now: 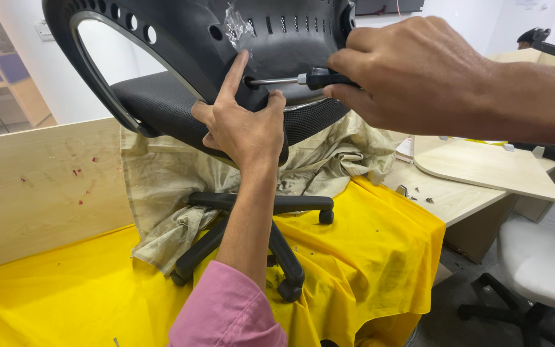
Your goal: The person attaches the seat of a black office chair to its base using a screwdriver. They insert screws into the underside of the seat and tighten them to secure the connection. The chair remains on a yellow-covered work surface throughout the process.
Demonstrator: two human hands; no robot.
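Note:
A black office chair (181,38) lies tipped up on the bench, its plastic back frame and mesh seat facing me. My left hand (242,122) presses on the chair's frame, forefinger stretched up beside a screw hole. My right hand (406,67) grips a black-handled screwdriver (303,80), its metal shaft pointing left into that hole. The chair's black star base (258,222) with castors rests below on the cloth. My left sleeve is pink.
A yellow cloth (367,257) covers the bench, with a crumpled beige cloth (162,186) under the chair. A wooden panel (40,186) stands at left. Light wooden desk boards (483,167) lie at right, a white chair (541,263) below them.

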